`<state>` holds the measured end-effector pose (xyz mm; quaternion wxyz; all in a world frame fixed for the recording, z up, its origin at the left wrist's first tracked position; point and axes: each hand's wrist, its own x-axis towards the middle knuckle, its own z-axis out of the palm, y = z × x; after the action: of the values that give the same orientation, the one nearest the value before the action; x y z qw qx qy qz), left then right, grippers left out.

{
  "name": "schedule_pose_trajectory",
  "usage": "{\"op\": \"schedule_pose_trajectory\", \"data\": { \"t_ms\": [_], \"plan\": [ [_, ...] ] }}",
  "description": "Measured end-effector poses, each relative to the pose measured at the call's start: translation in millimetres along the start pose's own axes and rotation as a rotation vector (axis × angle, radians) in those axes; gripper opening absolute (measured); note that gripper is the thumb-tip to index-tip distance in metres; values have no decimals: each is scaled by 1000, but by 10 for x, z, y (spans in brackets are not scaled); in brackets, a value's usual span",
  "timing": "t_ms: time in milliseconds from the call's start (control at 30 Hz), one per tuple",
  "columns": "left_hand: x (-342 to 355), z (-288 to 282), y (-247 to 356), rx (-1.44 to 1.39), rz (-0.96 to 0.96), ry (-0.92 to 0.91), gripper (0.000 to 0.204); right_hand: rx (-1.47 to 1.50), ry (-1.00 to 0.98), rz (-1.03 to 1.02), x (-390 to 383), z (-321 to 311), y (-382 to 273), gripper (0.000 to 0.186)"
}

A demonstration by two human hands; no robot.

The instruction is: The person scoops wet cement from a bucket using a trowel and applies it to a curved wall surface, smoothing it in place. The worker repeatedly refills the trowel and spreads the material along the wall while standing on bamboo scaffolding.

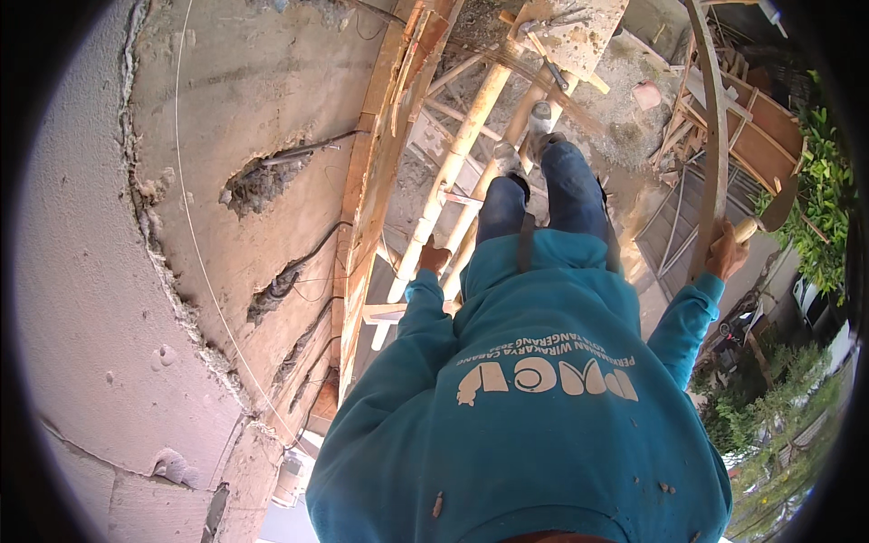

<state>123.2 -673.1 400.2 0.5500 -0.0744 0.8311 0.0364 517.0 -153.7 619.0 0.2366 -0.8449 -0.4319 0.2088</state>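
Note:
My right hand (724, 253) is closed round the pale wooden handle of a trowel (746, 229), whose dark brown blade (780, 204) points up and outward. That hand is also right against an upright timber post (715, 118); whether it grips the post too, I cannot tell. My left hand (434, 257) is lower and to the left, beside a thick bamboo pole (450, 176). Its fingers look curled in, and anything inside them is hidden. Both sleeves are teal. My shoes (540, 127) rest by the bamboo poles.
A rough concrete wall (272, 100) with broken hollows and dark cables runs along the left, edged by wooden planks (376, 172). Ahead, a hammer (550, 71) lies on a mortar-stained board (588, 32). Scrap wood (756, 136) and green plants (819, 190) are at the right.

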Motion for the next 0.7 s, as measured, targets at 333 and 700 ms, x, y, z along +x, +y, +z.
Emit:
{"op": "schedule_pose_trajectory", "data": {
  "t_ms": [333, 700],
  "plan": [
    [-723, 56, 265, -619, -50, -85, 61, -41, -88, 24, -137, -41, -160, 48],
    [-775, 76, 458, -662, 120, -57, 44, 34, -126, -7, -41, -31, -58, 48]
  ]
}}
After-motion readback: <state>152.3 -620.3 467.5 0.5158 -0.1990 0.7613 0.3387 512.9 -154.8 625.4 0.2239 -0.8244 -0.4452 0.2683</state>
